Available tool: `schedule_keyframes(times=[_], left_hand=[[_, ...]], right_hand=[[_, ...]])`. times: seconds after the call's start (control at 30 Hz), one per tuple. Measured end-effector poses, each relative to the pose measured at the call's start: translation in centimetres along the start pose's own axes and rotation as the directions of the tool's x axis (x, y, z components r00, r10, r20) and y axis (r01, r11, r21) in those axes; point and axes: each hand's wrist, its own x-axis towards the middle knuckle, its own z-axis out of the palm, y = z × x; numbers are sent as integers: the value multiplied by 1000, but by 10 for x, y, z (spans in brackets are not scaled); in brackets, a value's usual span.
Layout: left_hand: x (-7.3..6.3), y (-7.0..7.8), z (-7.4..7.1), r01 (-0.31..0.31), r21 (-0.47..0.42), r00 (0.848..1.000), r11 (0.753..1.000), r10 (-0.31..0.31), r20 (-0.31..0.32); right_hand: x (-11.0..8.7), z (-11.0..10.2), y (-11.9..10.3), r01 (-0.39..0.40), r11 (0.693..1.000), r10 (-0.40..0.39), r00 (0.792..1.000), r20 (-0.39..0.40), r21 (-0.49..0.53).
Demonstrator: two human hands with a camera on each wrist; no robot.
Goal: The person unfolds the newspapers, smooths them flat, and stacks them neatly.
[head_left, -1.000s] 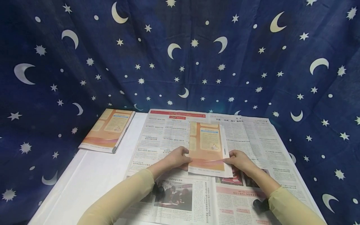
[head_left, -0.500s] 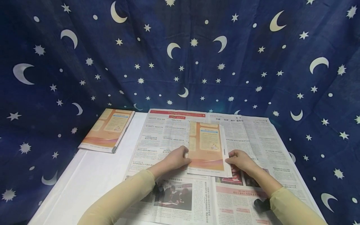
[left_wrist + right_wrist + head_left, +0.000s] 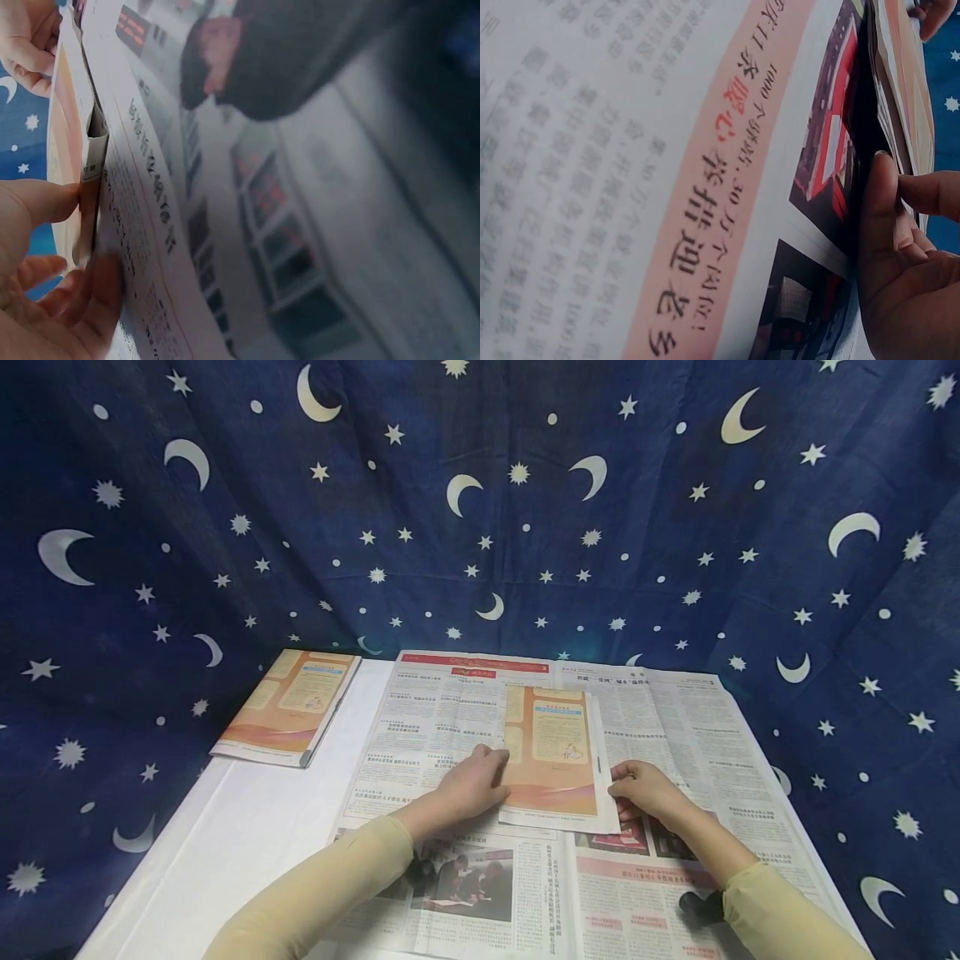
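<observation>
An orange booklet [image 3: 551, 747] with a white lower border lies on a spread newspaper [image 3: 412, 760], its loose pages showing along the right side. My left hand [image 3: 468, 785] holds its left edge; in the left wrist view the thumb [image 3: 52, 201] rests against the spine and the other fingers curl in close by, slightly blurred. At the lower right edge my right hand [image 3: 648, 791] pinches the pages. The right wrist view shows thumb and forefinger meeting at the fanned page edges [image 3: 889, 97]. Parts of the fingers are hidden beneath the booklet.
A similar orange booklet [image 3: 288, 707] lies at the back left on the white table [image 3: 202, 852]. A dark blue curtain [image 3: 420, 527] with moons and stars hangs behind. Dark round-ended pieces [image 3: 701, 908] sit at the wrists.
My right thumb has drawn back rightward from the cover onto the page edge. The left fingers have shifted slightly along the left edge. The booklet has barely moved.
</observation>
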Motion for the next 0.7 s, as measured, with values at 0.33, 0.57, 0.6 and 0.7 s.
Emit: schedule_keyframes(times=[0.33, 0.57, 0.6, 0.7], left_hand=[[-5, -8, -6, -206, 147, 974, 967, 190, 121], [-6, -13, -6, -231, 179, 965, 956, 203, 164], [-6, -13, -6, -233, 181, 965, 955, 203, 168], [-7, -14, -8, -234, 180, 963, 955, 203, 178]], right_hand=[[-2, 3, 1, 23, 999, -25, 999, -47, -45], [-1, 2, 0, 126, 975, -152, 979, -137, -180], [-1, 2, 0, 135, 974, -162, 976, -145, -183], [-1, 3, -3, 129, 979, -153, 977, -146, -158]])
